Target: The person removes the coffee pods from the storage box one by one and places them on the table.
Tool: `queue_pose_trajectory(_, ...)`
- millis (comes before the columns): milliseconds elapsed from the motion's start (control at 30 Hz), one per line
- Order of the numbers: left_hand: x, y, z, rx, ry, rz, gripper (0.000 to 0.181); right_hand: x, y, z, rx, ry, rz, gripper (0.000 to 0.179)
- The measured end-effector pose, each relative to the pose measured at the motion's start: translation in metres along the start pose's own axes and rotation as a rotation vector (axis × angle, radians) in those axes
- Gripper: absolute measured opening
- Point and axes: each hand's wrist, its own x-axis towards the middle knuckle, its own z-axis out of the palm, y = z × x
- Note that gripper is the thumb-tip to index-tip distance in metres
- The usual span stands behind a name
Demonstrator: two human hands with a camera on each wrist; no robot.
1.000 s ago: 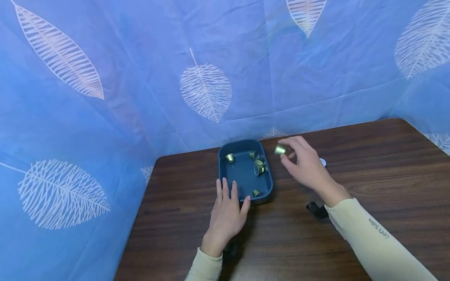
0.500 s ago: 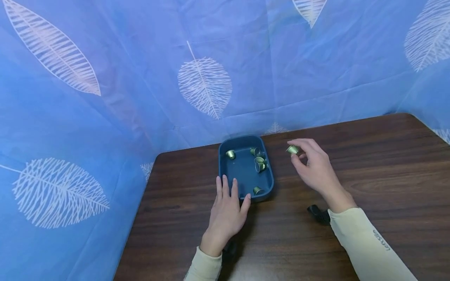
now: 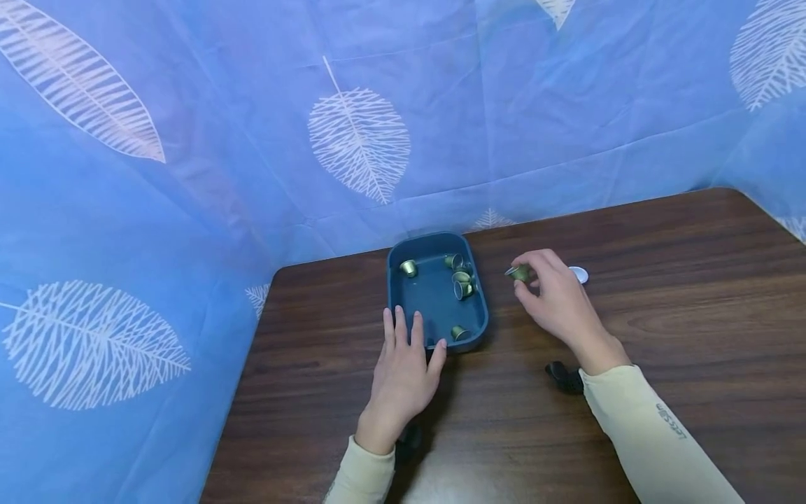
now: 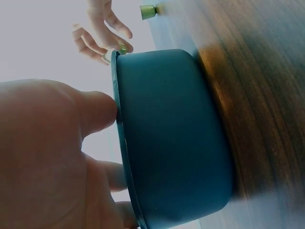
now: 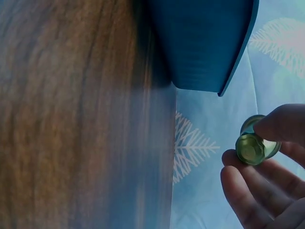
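A dark blue tray [image 3: 425,299] stands near the table's back edge with several green coffee capsules inside. One capsule [image 3: 408,268] lies alone at the far left, some [image 3: 462,288] cluster along the right wall, and another [image 3: 460,332] is near the front right corner. My left hand [image 3: 403,378] rests at the near rim with fingers extended; the left wrist view shows its thumb against the rim [image 4: 119,114]. Right of the tray, above the table, my right hand [image 3: 560,301] pinches a green capsule [image 5: 250,149] between thumb and fingers.
A white disc [image 3: 579,274] shows just beyond the right hand. In the left wrist view a green capsule [image 4: 148,12] stands on the wooden table [image 4: 267,95]. Blue cloth with white leaf prints [image 3: 252,140] hangs behind the table.
My right hand has shifted right, a little farther from the tray, and the pinched capsule has turned in its fingers. The left hand keeps its place at the rim.
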Motion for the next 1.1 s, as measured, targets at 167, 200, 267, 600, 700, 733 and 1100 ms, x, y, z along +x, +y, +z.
queue_pose_trajectory(167,0.002,-0.001,0.000,0.008,-0.010,-0.006,0.070,-0.001,-0.001,0.000,-0.022,-0.053,0.075,0.023)
queue_pose_trajectory(200,0.002,-0.001,-0.001,0.007,-0.012,-0.007,0.071,0.000,-0.002,0.000,-0.024,-0.061,0.088,0.023)
queue_pose_trajectory(267,0.002,0.000,-0.001,0.004,-0.013,-0.009,0.071,0.000,-0.003,0.000,-0.030,-0.075,0.103,0.021)
queue_pose_trajectory(600,0.001,0.001,-0.001,0.006,-0.032,-0.022,0.072,-0.004,0.005,0.003,-0.121,-0.068,0.084,0.017)
queue_pose_trajectory(700,0.000,0.001,-0.002,0.006,-0.034,-0.020,0.072,-0.004,0.008,0.004,-0.138,-0.071,0.086,0.016)
queue_pose_trajectory(733,0.000,0.000,-0.002,0.006,-0.033,-0.018,0.072,-0.004,0.009,0.004,-0.141,-0.069,0.087,0.017)
queue_pose_trajectory(1100,0.000,0.002,-0.001,0.002,-0.026,-0.019,0.071,-0.006,0.016,0.003,-0.181,-0.086,0.103,0.015)
